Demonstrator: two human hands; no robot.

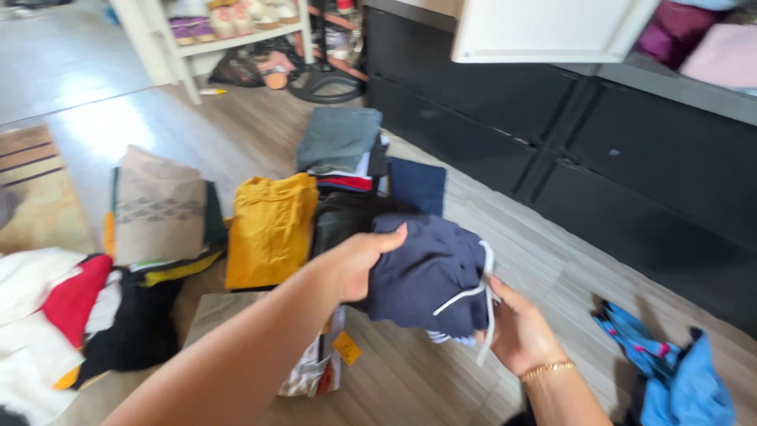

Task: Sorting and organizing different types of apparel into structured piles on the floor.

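The folded navy garment [426, 276] sits between both hands — left hand [359, 264] grasping its nine-o'clock edge, right hand [516, 327] gripping at five o'clock by the white drawstring [482, 292].

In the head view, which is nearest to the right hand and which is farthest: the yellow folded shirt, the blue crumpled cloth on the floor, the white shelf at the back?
From the right hand:
1. Blue crumpled cloth, on the floor to its right.
2. Yellow folded shirt, on the floor to its left, beyond the left hand.
3. White shelf, far back at upper left.
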